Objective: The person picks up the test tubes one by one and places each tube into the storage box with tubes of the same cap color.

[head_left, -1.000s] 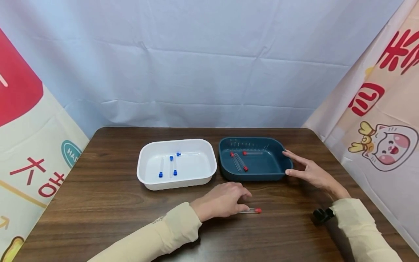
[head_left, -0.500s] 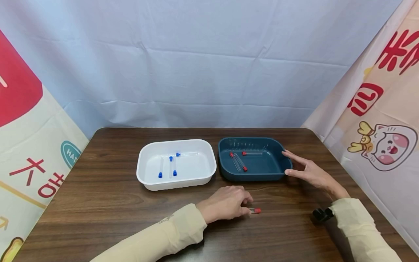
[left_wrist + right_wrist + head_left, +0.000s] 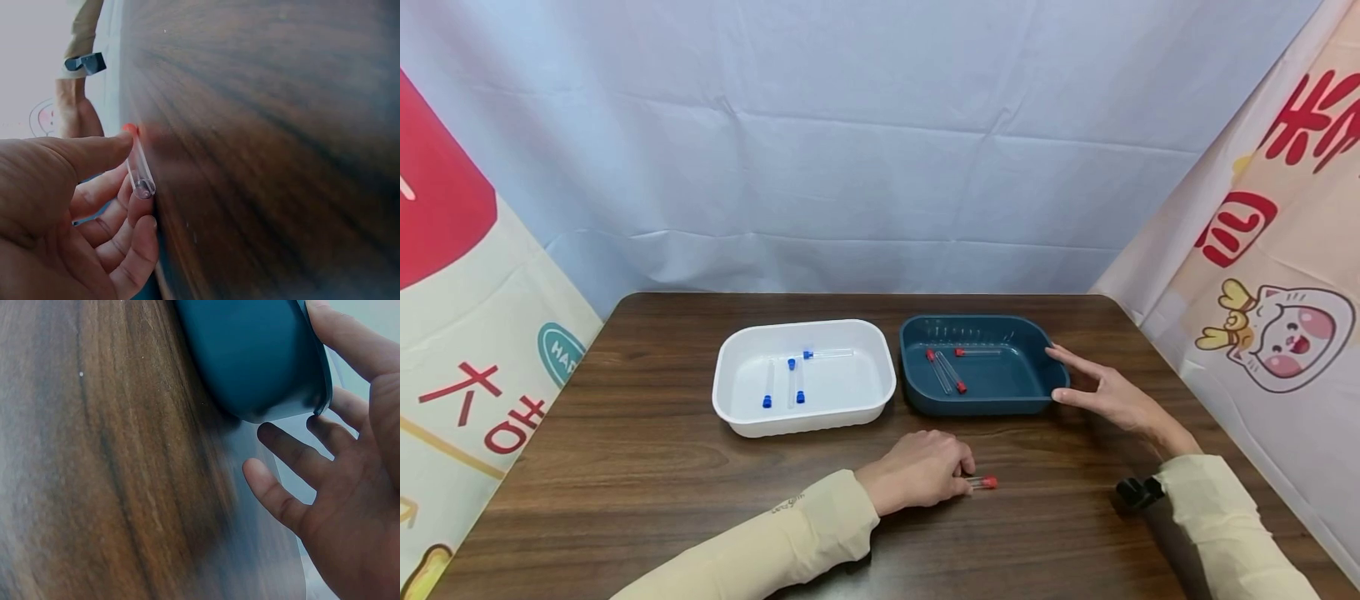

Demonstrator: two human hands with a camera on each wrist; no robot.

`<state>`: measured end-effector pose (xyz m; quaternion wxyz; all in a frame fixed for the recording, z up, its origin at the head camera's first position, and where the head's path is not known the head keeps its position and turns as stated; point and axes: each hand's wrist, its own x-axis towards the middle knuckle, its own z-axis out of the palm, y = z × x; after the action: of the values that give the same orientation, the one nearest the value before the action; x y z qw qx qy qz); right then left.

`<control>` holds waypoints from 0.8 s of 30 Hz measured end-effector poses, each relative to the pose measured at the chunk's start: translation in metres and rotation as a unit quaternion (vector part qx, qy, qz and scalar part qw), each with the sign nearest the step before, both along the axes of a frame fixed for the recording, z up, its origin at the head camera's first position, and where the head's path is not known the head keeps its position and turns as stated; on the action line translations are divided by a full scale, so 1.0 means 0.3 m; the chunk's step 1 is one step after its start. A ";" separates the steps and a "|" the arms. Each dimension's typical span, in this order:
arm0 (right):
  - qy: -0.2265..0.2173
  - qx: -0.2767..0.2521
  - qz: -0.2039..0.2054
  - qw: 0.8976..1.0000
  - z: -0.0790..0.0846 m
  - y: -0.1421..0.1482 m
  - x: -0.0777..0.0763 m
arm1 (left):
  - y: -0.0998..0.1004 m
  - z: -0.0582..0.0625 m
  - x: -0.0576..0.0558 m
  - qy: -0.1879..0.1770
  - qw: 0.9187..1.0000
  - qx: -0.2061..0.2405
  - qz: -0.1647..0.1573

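Observation:
My left hand [image 3: 917, 471] is low over the table and pinches a clear test tube with a red cap [image 3: 983, 482] between thumb and fingers. In the left wrist view the tube [image 3: 141, 167] lies under the thumb, its rounded end toward the camera. My right hand [image 3: 1116, 402] touches the right end of a dark teal tray [image 3: 977, 407], thumb and forefinger apart on its rim. The right wrist view has its other fingers [image 3: 294, 459] spread loosely, off the tray. Three red-capped tubes [image 3: 951, 372] lie inside the teal tray.
Left of the teal tray stands a white tray [image 3: 808, 423] with several blue-capped tubes [image 3: 792, 383] in it. Both are on a dark wooden table [image 3: 647, 442]. A pale cloth [image 3: 880, 167] hangs behind, and printed cloths [image 3: 1285, 250] hang at the sides.
My left hand has shifted slightly right and down, and its fingers have closed in on the red-capped tube. The right hand and both trays look the same.

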<state>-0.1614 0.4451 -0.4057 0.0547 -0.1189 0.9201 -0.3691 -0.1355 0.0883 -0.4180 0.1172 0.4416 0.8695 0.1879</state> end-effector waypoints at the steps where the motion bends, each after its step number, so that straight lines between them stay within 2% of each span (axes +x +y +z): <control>1: -0.001 0.000 -0.002 1.000 -0.001 0.000 0.000 | 0.000 -0.001 0.001 0.000 1.000 0.000 0.001; 16: -0.001 -0.001 0.000 1.000 0.001 -0.002 0.002 | 0.002 0.004 0.011 -0.021 0.999 0.025 0.020; 24: 0.000 0.001 0.000 1.000 0.003 -0.003 0.005 | 0.018 0.009 0.033 -0.047 0.996 0.042 0.055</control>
<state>-0.1598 0.4441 -0.4047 0.0552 -0.1185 0.9206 -0.3679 -0.1255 0.0938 -0.4152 0.1286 0.3880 0.8775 0.2507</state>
